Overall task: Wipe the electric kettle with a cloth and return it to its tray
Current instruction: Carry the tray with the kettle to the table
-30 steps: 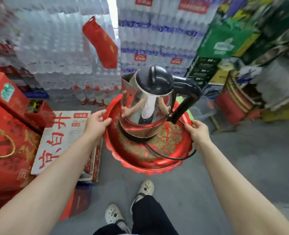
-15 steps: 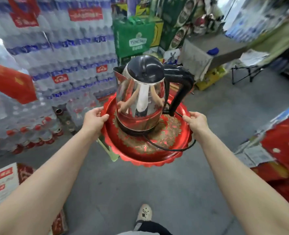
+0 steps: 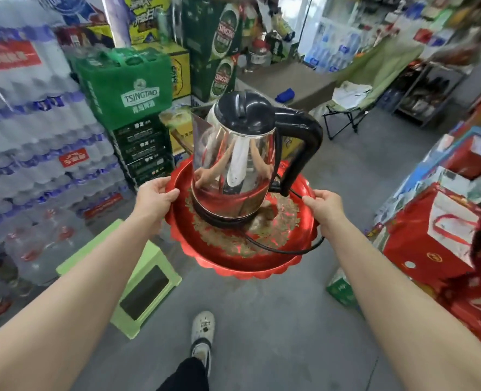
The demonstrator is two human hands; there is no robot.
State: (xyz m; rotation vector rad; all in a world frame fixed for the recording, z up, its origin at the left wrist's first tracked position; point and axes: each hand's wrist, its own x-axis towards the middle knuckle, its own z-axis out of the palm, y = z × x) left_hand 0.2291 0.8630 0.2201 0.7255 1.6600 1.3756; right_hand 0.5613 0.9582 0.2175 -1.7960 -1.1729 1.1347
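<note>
Kettle [image 3: 233,162] first: a polished steel body with a black lid and a black handle [image 3: 304,148] curving down its right side, standing upright on its base in the middle of a round red tray [image 3: 250,263] with a scalloped rim. A black cord [image 3: 278,248] runs from the base, loops across the tray's near side and hangs a little past the right edge.

Both hands carry the tray in the air above a grey floor. The left hand [image 3: 156,197] is closed on the left rim, thumb on top; the right hand [image 3: 324,206] is clamped on the right rim the same way, just beside the cord.

By its look the shiny shell will be slick and will show every fingermark, so the handle is the place to grip it for lifting; the body is stiff and probably fairly light if empty. It only rests on the tray, so a tilt could slide it, and the trailing cord could snag.

Lower left stands a pale green stool [image 3: 137,280]. Far off, on a grey counter, lies a small blue cloth [image 3: 285,94]. Bottled water packs fill the left side, red boxes the right.
</note>
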